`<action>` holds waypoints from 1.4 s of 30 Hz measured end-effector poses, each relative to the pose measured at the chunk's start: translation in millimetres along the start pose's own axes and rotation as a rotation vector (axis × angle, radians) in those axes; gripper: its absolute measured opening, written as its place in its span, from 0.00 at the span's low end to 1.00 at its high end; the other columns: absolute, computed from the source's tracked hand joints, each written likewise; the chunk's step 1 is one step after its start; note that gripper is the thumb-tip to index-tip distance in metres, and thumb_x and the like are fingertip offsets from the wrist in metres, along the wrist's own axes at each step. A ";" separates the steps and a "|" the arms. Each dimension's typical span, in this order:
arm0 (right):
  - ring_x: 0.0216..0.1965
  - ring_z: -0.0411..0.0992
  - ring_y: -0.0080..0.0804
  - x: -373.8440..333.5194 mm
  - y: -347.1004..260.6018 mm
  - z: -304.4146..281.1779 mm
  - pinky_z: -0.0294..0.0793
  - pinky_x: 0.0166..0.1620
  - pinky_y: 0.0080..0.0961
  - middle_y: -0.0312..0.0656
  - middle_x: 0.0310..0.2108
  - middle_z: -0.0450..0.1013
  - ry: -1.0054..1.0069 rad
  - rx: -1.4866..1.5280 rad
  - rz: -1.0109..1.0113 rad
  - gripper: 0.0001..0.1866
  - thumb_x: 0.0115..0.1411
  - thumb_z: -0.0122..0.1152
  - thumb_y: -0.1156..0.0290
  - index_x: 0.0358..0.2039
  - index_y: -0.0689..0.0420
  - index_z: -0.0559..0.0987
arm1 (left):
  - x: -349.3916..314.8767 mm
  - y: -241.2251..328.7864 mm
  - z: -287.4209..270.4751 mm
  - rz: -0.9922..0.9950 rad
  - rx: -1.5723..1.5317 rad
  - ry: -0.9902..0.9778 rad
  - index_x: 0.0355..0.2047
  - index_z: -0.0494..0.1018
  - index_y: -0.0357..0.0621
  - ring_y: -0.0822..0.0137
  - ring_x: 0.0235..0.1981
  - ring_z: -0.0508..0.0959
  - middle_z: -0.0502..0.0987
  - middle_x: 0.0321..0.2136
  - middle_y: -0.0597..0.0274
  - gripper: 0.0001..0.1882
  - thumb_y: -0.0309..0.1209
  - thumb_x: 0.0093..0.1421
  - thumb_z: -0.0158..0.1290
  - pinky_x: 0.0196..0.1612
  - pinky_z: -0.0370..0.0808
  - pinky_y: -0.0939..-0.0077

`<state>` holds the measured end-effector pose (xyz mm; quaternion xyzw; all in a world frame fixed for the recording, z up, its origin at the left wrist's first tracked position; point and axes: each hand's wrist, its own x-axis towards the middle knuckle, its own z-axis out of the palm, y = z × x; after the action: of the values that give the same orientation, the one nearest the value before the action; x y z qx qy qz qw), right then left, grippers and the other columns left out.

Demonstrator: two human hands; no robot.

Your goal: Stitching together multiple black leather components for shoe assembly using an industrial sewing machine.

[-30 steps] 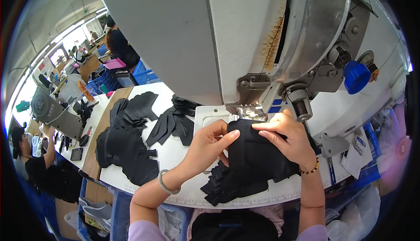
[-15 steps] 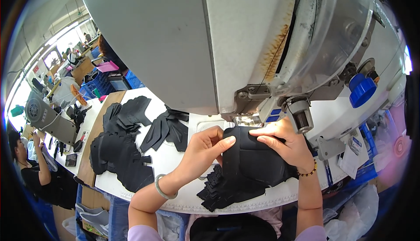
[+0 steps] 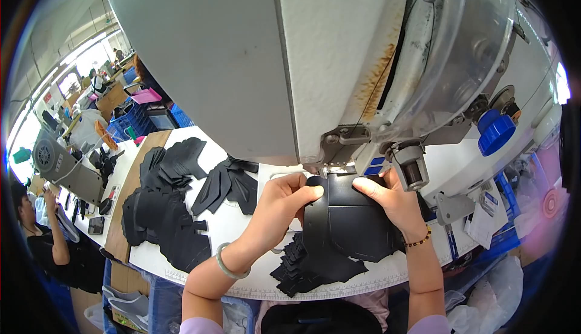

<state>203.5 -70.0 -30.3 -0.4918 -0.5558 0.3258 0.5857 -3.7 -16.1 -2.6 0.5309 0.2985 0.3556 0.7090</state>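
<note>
A black cut leather-like piece [image 3: 357,219] with stitched seams lies under the head of the sewing machine [image 3: 357,92]. My left hand [image 3: 284,201] pinches its left edge between thumb and bent fingers. At the right, my right hand [image 3: 396,204] grips its upper edge, thumb on top and the fingers partly hidden beneath. The far edge of the piece reaches the presser foot area [image 3: 342,169]; the needle itself I cannot make out. Beneath the piece, a fanned stack of black notched pieces [image 3: 315,273] lies on the white table.
Piles of black cut pieces [image 3: 163,225] and narrower black pieces [image 3: 227,185] lie left on the white table [image 3: 254,282]. A blue knob [image 3: 496,132] juts from the machine. Small snips [image 3: 452,241] lie at the right. Another person [image 3: 60,243] works at the far left.
The black piece has turned and flattened slightly under the machine head. My right hand has shifted a little down and right, its thumb now lying along the piece's upper edge.
</note>
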 end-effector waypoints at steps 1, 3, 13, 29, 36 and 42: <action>0.39 0.70 0.22 1.9 2.1 0.1 0.69 0.44 0.18 0.36 0.35 0.73 0.016 0.030 0.021 0.17 0.50 0.66 0.71 0.39 0.63 0.74 | 1.4 0.3 0.2 0.001 0.002 -0.004 0.22 0.69 0.39 0.81 0.20 0.71 0.72 0.21 0.67 0.07 0.25 0.55 0.52 0.23 0.68 0.89; 0.39 0.70 0.22 4.5 10.1 -0.2 0.69 0.44 0.19 0.37 0.36 0.73 0.023 0.057 0.000 0.16 0.51 0.65 0.71 0.39 0.63 0.75 | 4.7 0.3 0.3 -0.013 -0.041 0.017 0.28 0.73 0.35 0.80 0.20 0.72 0.74 0.22 0.65 0.05 0.25 0.55 0.52 0.24 0.70 0.89; 0.39 0.71 0.25 3.7 11.2 1.8 0.71 0.44 0.24 0.39 0.37 0.74 0.065 -0.038 -0.116 0.09 0.52 0.62 0.75 0.35 0.62 0.81 | 3.2 -0.2 2.6 0.008 -0.022 0.028 0.30 0.73 0.33 0.80 0.21 0.73 0.75 0.23 0.64 0.05 0.24 0.55 0.52 0.24 0.70 0.89; 0.41 0.70 0.24 5.3 11.5 0.9 0.69 0.47 0.24 0.40 0.39 0.73 0.102 -0.091 -0.057 0.11 0.50 0.64 0.77 0.36 0.63 0.77 | 4.6 0.6 4.0 0.051 -0.010 0.035 0.26 0.72 0.35 0.82 0.20 0.71 0.74 0.21 0.67 0.05 0.25 0.55 0.52 0.22 0.65 0.89; 0.38 0.70 0.24 7.6 7.6 1.1 0.68 0.45 0.25 0.36 0.36 0.72 0.048 -0.284 -0.184 0.13 0.52 0.62 0.76 0.39 0.64 0.79 | 3.2 -3.7 -4.8 0.050 0.132 0.008 0.28 0.73 0.34 0.79 0.22 0.71 0.72 0.20 0.65 0.04 0.24 0.55 0.50 0.23 0.67 0.87; 0.32 0.60 0.25 4.8 -12.8 8.6 0.63 0.43 0.21 0.34 0.27 0.58 0.083 -0.084 -0.151 0.18 0.45 0.60 0.82 0.32 0.57 0.61 | 5.7 -20.2 -27.9 1.403 1.264 0.182 0.31 0.75 0.36 0.57 0.34 0.76 0.74 0.31 0.56 0.11 0.15 0.44 0.51 0.34 0.75 0.76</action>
<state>193.9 -67.6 -17.6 -0.4857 -0.5799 0.2362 0.6100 -19.0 -0.1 -29.5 0.8449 0.1026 0.5130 -0.1114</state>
